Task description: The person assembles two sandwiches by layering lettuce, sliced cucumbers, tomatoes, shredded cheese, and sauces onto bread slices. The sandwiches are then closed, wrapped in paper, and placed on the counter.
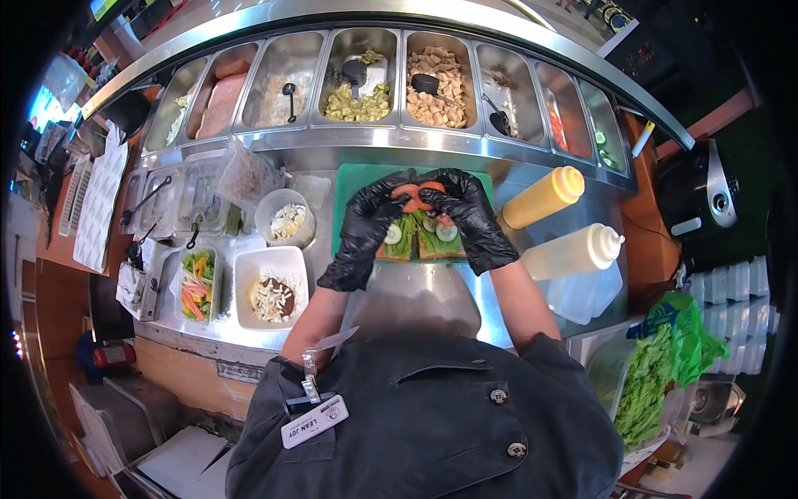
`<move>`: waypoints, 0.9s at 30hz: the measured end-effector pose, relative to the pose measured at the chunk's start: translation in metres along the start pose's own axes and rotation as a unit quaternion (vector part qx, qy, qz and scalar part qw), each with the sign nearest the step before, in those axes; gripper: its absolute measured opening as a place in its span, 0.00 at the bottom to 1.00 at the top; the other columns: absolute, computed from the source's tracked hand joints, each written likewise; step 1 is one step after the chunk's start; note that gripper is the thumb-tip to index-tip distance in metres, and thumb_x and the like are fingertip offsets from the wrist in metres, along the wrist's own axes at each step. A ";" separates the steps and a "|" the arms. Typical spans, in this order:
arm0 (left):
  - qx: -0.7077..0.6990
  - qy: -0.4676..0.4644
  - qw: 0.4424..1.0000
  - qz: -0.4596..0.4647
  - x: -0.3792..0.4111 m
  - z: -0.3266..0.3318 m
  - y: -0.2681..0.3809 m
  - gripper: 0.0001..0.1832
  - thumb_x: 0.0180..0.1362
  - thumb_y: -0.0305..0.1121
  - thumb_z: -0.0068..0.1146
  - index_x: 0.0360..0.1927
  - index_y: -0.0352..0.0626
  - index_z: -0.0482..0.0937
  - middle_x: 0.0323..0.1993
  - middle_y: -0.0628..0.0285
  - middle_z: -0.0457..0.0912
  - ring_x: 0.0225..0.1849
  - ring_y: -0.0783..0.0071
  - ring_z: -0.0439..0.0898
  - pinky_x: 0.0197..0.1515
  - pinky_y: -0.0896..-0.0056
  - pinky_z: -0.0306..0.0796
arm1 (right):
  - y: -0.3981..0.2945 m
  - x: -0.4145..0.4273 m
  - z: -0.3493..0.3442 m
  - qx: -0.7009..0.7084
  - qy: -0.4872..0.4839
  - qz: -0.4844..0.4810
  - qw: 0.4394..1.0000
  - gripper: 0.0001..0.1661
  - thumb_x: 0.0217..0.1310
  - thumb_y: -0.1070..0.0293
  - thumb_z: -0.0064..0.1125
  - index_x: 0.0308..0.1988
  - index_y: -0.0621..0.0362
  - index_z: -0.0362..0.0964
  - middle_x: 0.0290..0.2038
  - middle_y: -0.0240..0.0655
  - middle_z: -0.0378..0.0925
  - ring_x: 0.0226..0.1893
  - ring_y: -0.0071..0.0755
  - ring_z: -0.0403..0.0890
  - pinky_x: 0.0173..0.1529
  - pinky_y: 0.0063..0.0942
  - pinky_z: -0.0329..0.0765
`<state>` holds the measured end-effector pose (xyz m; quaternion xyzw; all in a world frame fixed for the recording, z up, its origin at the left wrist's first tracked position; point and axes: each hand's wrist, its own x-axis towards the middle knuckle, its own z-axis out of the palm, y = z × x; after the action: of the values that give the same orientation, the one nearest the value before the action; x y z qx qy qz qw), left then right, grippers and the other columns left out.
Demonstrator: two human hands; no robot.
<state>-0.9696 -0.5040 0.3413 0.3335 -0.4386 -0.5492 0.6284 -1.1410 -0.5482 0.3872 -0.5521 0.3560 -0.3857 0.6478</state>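
Both hands wear black gloves and meet above a green cutting board. My left hand grips a red tomato slice. Close beside it, my right hand has its fingers on another tomato slice. Below the fingers lie two bread pieces side by side, the left bread piece and the right bread piece. Green lettuce and cucumber slices top them. Some red tomato shows by the right hand; the far part of the bread is hidden by the gloves.
Steel food pans line the back. Two squeeze bottles, one yellow and one pale, stand right. Left are a white bowl, a round tub and a salad box. Lettuce leaves fill a bin at lower right.
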 end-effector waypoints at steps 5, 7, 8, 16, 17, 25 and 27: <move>0.162 -0.074 0.981 -0.070 0.019 -0.035 0.001 0.18 0.51 0.19 0.56 0.48 0.35 0.76 0.46 0.57 0.79 0.46 0.75 0.77 0.53 0.75 0.69 | 0.035 -0.008 -0.027 -0.175 -0.021 -0.031 0.984 0.22 0.46 0.78 0.64 0.46 0.62 0.72 0.39 0.32 0.75 0.36 0.22 0.74 0.41 0.21 0.72; 0.275 -0.142 0.948 -0.065 0.025 -0.055 -0.022 0.19 0.49 0.19 0.58 0.47 0.35 0.77 0.44 0.57 0.81 0.42 0.76 0.78 0.49 0.75 0.71 | 0.046 -0.024 -0.024 -0.266 -0.033 -0.040 0.962 0.25 0.45 0.78 0.64 0.47 0.63 0.71 0.40 0.37 0.74 0.38 0.25 0.75 0.44 0.24 0.72; 0.194 -0.158 0.962 -0.105 0.026 -0.057 -0.029 0.20 0.45 0.22 0.63 0.46 0.37 0.78 0.40 0.56 0.82 0.37 0.75 0.79 0.43 0.74 0.72 | 0.050 -0.027 -0.023 -0.260 -0.041 -0.020 0.965 0.30 0.43 0.78 0.66 0.50 0.62 0.67 0.40 0.39 0.74 0.40 0.32 0.75 0.47 0.28 0.72; 0.568 -0.084 0.817 -0.055 0.024 -0.037 -0.026 0.41 0.41 0.32 0.69 0.62 0.54 0.64 0.38 0.56 0.78 0.38 0.61 0.77 0.40 0.63 0.71 | 0.078 -0.040 -0.024 -0.437 0.052 -0.121 0.890 0.37 0.37 0.72 0.70 0.51 0.57 0.65 0.45 0.43 0.70 0.46 0.45 0.73 0.48 0.35 0.71; 0.596 -0.069 0.800 -0.032 0.019 -0.039 -0.025 0.42 0.41 0.32 0.69 0.62 0.58 0.63 0.41 0.55 0.77 0.39 0.62 0.78 0.41 0.64 0.72 | 0.063 -0.045 -0.015 -0.506 0.068 -0.112 0.852 0.37 0.36 0.70 0.70 0.51 0.56 0.65 0.46 0.43 0.69 0.47 0.47 0.73 0.48 0.37 0.71; 0.479 0.137 0.825 0.266 0.001 -0.124 0.019 0.24 0.50 0.39 0.61 0.52 0.46 0.74 0.34 0.55 0.77 0.38 0.56 0.76 0.38 0.58 0.70 | 0.013 -0.048 0.004 -0.426 0.168 -0.195 0.868 0.27 0.42 0.67 0.71 0.44 0.58 0.68 0.40 0.39 0.72 0.41 0.41 0.76 0.46 0.33 0.73; 0.616 0.175 0.764 0.073 -0.015 -0.138 0.075 0.13 0.51 0.33 0.59 0.41 0.41 0.79 0.34 0.52 0.80 0.37 0.55 0.79 0.39 0.59 0.71 | 0.009 -0.044 0.009 -0.376 0.167 -0.217 0.885 0.22 0.45 0.70 0.68 0.42 0.59 0.70 0.38 0.37 0.72 0.38 0.37 0.76 0.43 0.30 0.73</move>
<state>-0.8134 -0.4846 0.3515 0.7062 -0.5881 -0.0454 0.3915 -1.1523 -0.5039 0.3813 -0.7451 0.4485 -0.4403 0.2229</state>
